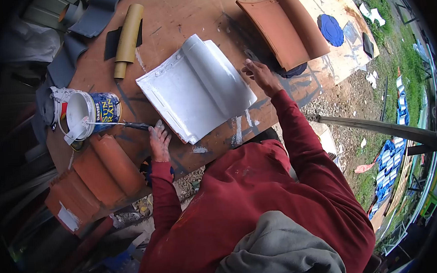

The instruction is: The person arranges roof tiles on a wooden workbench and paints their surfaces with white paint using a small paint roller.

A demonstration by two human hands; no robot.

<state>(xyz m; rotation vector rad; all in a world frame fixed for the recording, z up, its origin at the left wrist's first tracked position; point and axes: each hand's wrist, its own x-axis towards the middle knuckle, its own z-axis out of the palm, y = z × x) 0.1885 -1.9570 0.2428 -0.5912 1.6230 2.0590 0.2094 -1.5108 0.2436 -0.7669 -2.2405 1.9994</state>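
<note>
A roof tile coated in white paint (188, 88) lies on the table in front of me. My left hand (160, 141) is at its near left corner, fingers apart, beside the end of a dark-handled paint roller (137, 125). The roller's white head rests at the mouth of a tilted paint bucket (106, 111). Whether my left fingers touch the handle is hard to see. Past the white tile's right edge, my right hand (261, 76) hovers with loosely bent, parted fingers and nothing in them. An unpainted terracotta tile (284, 30) sits just beyond it.
Stacked terracotta tiles (105, 168) occupy the table's near left end. A yellow-brown cardboard tube (129, 34) and grey tiles (98, 16) lie at the far left. A blue round object (330, 29) is at the far right. A wooden post (378, 126) juts in from the right.
</note>
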